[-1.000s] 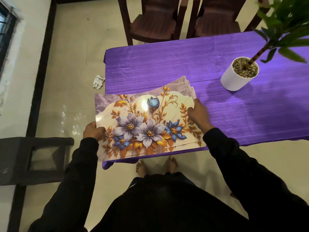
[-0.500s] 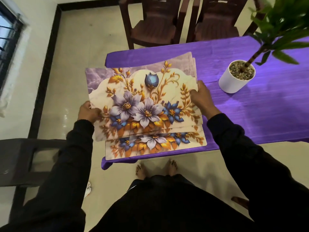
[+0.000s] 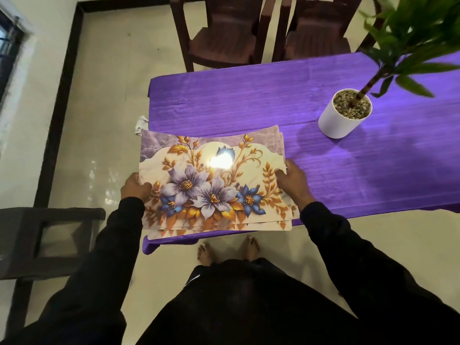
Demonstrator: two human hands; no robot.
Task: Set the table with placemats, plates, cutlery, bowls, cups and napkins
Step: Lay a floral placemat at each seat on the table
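Observation:
A stack of glossy floral placemats (image 3: pixel 214 185), cream with purple and blue flowers and gold leaves, lies at the near left corner of the purple-clothed table (image 3: pixel 249 105). My left hand (image 3: pixel 135 186) grips the stack's left edge. At the right edge my right hand (image 3: pixel 293 180) holds it, thumb on top. The lower edges of other mats show beneath the top one. The stack overhangs the table's left side a little.
A white pot with pebbles and a green plant (image 3: pixel 344 113) stands on the table to the right. Two dark brown chairs (image 3: pixel 224 33) are at the far side. A dark stool (image 3: pixel 47 240) stands to my left. A crumpled white scrap (image 3: pixel 142 123) lies on the floor.
Half a second ago the upper placemats were lifted and tilted up away from a lower one; now they are back down flat on the stack, both hands still at the edges.

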